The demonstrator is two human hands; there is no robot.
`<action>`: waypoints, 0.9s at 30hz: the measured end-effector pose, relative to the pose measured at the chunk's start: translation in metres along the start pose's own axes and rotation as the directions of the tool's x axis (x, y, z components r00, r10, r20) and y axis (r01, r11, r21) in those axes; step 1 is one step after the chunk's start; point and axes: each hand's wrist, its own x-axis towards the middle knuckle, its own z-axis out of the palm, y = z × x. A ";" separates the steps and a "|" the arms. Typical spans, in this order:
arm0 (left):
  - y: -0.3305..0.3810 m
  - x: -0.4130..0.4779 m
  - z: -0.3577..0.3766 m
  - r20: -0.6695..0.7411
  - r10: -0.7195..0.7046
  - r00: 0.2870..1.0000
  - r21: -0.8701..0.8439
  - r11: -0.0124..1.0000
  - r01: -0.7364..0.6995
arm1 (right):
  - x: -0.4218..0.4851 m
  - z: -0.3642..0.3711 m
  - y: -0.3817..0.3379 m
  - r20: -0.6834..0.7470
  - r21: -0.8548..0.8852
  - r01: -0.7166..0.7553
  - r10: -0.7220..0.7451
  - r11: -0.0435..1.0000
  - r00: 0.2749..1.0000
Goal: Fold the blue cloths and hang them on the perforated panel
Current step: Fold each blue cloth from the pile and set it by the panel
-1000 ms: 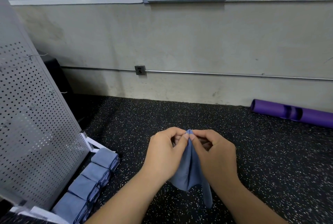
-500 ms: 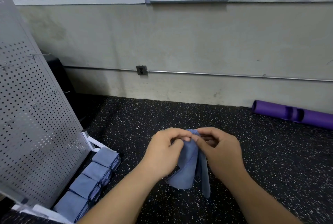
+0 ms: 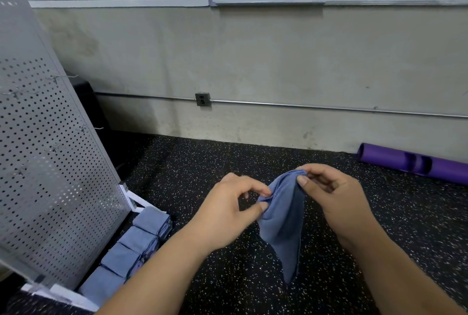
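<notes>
A soft blue cloth [image 3: 283, 221] hangs in the air above the black speckled floor [image 3: 202, 162], held between both hands. The left hand [image 3: 228, 210] pinches a bunched fold on its left edge between thumb and forefinger. The right hand [image 3: 339, 195] pinches the top corner, and the rest of the cloth droops to a point below. At the left a grey perforated metal panel [image 3: 50, 175] leans upright, with a row of four folded blue cloths [image 3: 131, 246] lying at its foot. A purple foam roller [image 3: 415, 163] lies by the wall.
</notes>
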 end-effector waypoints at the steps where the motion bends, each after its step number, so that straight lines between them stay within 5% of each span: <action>1: 0.000 0.000 0.001 0.004 0.048 0.999 0.049 0.998 -0.048 | 0.001 -0.001 0.000 -0.005 0.004 0.004 -0.004 1.000 1.000; 9: -0.008 0.000 0.007 0.084 0.175 0.981 0.350 0.916 -0.194 | 0.003 -0.011 0.000 -0.029 0.037 0.031 -0.030 0.999 0.999; 21: -0.001 0.004 0.027 0.005 0.219 0.976 0.419 0.886 -0.201 | 0.007 -0.016 -0.001 -0.078 0.130 0.039 -0.029 0.991 0.997; 27: -0.011 0.011 0.015 -0.140 0.196 0.971 0.478 0.872 -0.107 | 0.009 -0.025 0.003 -0.074 -0.072 0.043 -0.048 0.996 0.996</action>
